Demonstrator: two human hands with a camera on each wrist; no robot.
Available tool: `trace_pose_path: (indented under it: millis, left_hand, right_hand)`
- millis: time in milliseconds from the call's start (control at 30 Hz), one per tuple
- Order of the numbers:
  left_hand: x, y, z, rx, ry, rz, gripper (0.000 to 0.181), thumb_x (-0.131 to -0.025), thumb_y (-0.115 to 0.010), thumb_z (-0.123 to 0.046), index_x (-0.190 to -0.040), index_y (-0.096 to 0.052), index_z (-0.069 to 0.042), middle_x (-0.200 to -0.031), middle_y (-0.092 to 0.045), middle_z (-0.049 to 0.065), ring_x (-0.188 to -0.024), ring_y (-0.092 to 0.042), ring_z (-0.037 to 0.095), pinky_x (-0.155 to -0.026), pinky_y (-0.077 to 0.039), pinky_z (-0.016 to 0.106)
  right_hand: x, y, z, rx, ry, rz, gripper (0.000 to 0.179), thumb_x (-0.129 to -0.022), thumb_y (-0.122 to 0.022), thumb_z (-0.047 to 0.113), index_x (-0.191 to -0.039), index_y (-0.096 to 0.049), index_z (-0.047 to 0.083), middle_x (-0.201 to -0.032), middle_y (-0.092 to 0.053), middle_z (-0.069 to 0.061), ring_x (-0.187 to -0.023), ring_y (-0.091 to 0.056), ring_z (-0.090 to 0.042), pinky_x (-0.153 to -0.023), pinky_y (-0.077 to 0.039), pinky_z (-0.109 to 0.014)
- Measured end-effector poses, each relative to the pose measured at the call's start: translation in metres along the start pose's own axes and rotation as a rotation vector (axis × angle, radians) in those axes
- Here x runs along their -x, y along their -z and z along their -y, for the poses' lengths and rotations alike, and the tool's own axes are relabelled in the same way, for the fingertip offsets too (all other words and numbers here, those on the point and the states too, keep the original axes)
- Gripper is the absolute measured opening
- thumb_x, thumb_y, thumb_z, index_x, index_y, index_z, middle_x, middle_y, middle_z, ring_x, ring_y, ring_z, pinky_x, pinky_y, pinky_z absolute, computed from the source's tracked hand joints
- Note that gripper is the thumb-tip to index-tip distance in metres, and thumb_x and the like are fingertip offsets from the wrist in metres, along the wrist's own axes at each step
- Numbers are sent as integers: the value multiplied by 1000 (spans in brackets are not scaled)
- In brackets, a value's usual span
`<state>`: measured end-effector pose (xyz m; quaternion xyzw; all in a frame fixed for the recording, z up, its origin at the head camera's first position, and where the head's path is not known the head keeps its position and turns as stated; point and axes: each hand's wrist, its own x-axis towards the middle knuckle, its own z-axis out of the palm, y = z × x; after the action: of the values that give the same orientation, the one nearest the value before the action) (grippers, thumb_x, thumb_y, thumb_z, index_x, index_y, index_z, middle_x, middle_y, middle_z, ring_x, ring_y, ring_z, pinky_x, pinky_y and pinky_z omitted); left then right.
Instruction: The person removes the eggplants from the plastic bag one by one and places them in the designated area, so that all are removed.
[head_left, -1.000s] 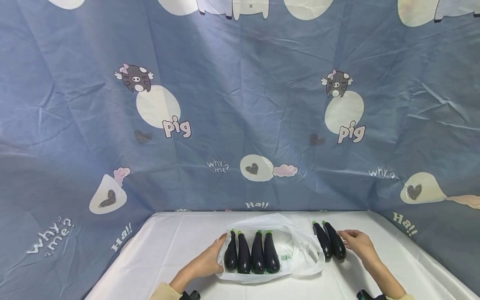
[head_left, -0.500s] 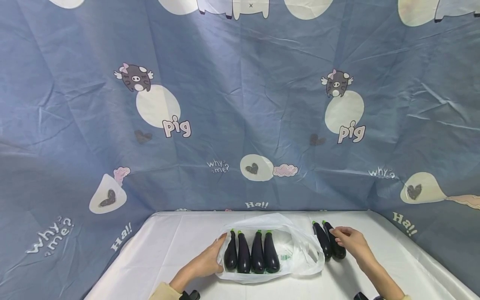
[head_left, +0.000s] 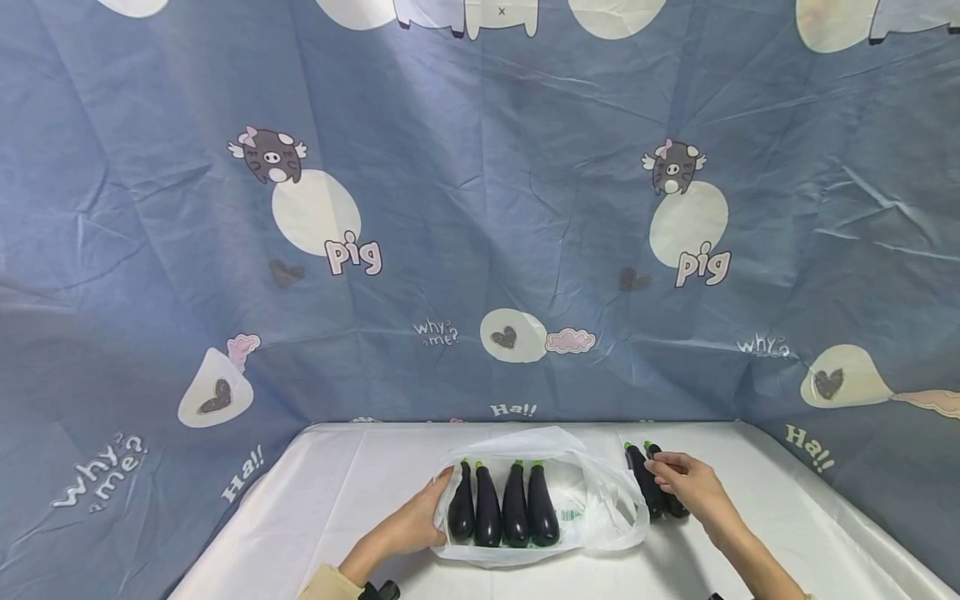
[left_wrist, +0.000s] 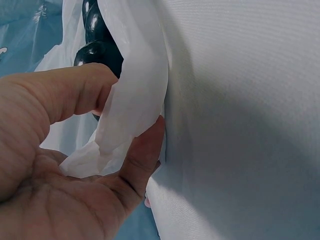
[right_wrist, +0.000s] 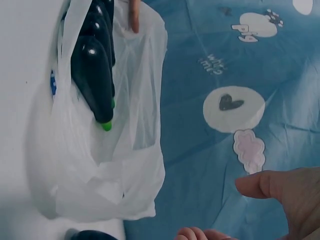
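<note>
Right hand: the bare right hand [head_left: 693,485] lies over two long, glossy, purple-black loose eggplants [head_left: 646,492] with green stem ends. Its grip is parted, thumb and fingers apart with nothing between them in the right wrist view; contact with either eggplant cannot be told.
Loose pair: side by side on the white cloth-covered worktop [head_left: 337,479], stem ends pointing away from the person; the hand partly hides the right one.
Left hand: the bare left hand [head_left: 420,518] has its grip clamped on the left edge of a thin white plastic bag [head_left: 596,521], film between thumb and fingers.
Bagged row: four matching eggplants [head_left: 487,510] inside the spread bag, just left of the loose pair.
Backdrop: blue fabric [head_left: 450,208] printed with pigs and lettering.
Step in hand: judged to be picking up a loose eggplant while the left hand steadies the bag.
Next move: seems to call for closing the right grip round one neck, firmly, since the smooth skin may slip.
</note>
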<state>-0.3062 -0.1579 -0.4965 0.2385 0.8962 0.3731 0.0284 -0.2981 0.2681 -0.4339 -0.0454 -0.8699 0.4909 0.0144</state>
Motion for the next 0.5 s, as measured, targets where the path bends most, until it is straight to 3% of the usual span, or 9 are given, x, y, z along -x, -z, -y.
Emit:
trace_pose_path:
  millis: [233,500]
  left_hand:
    - [-1,1,0,8,-11,-5,110,-56,-76,0,-151,-21,2,-157,-24,25,-142,-24,48,-111,-23,65]
    - [0,-1,1,1,-1,-3,110,-56,-76,1,-151,-21,3,-156,-24,26,-142,-23,48,-112,-22,65]
  right_hand:
    - [5,-10,5,0,18,7,69,-89,-62,46,-130,-52,-9,-115,-65,-19,-98,-67,-24,-86,-56,-38]
    - [12,-25,8,17,19,37,65,-89,-62,44,-130,-53,-6,-112,-65,-13,-96,-66,-23,-88,-55,-41]
